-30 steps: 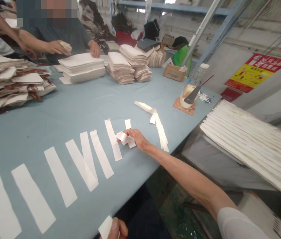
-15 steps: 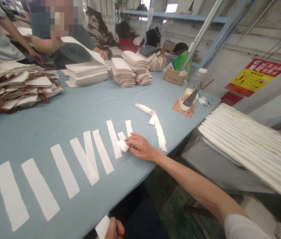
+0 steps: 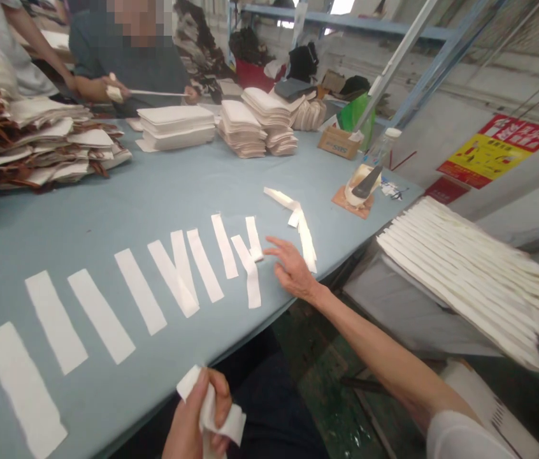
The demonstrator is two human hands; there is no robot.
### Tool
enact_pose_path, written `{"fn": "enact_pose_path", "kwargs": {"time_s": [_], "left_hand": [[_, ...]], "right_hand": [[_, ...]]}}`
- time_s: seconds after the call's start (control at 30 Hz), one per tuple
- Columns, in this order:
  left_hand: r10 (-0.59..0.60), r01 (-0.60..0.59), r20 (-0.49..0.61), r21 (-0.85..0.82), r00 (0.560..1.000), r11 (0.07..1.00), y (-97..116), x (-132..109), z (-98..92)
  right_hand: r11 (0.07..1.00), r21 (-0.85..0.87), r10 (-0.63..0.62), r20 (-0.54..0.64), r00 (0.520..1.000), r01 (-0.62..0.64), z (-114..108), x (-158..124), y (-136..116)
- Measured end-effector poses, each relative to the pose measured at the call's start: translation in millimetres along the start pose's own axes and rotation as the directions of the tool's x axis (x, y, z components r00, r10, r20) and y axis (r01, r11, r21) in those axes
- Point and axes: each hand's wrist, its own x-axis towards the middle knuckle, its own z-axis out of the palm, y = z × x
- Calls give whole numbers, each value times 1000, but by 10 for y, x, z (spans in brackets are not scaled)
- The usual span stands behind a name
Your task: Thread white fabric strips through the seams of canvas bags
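Head view: eleven white strips lie in a row on one counter. Right hand, fingers spread, empty, rests beside the last strip. Left hand clenches one folded strip.

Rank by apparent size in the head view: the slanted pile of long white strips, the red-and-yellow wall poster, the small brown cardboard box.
1. Slanted pile of long white strips, nearest the camera.
2. Red-and-yellow wall poster.
3. Small brown cardboard box, farther off, so its true size is unsure.
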Motion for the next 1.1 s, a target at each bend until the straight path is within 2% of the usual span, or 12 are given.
{"fn": "enact_pose_path", "kwargs": {"time_s": [0.07, 0.13, 0.17, 0.3, 0.43, 0.53, 0.6, 0.73, 0.87, 0.97, 1.1], "left_hand": [[-35, 39, 38, -118, 999, 992, 146, -71, 136], [-21, 19, -5, -225, 1000, 974, 296, -120, 243], [-51, 41, -31, -264, 998, 964, 363, -138, 282], [-110, 82, -66, -331, 992, 940, 527, -196, 350], [-121, 103, -38, -314, 992, 944, 553, -250, 355], [-108, 93, -38, -287, 993, 953, 543, -291, 363], [-87, 73, -42, -265, 995, 962, 525, -316, 358], [-4, -4, -41, -201, 999, 980, 426, -335, 285], [81, -81, 3, -93, 997, 992, 273, -316, 175], [108, -107, 67, -13, 992, 994, 178, -302, 132], [108, -117, 130, 66, 986, 991, 83, -301, 108]], "right_hand": [[999, 23, 47, -73, 996, -45, -64, -76, -255], [997, 70, 29, -39, 999, -26, -69, -187, -594], [996, 91, 0, -9, 1000, 1, -45, -254, -775], [989, 91, -125, 55, 991, 120, 190, -514, -1353], [983, 41, -179, 19, 984, 179, 389, -594, -1572], [960, 51, -275, -25, 961, 276, 393, -555, -1679], [950, 99, -292, -53, 955, 296, 364, -524, -1765], [932, 274, -214, -120, 969, 240, 326, -490, -1926], [864, 483, -81, -146, 986, 143, 329, -467, -2053], [768, 640, 107, -80, 991, -31, 322, -418, -2143], [656, 711, 297, 65, 953, -253, 218, -263, -2203]]}}
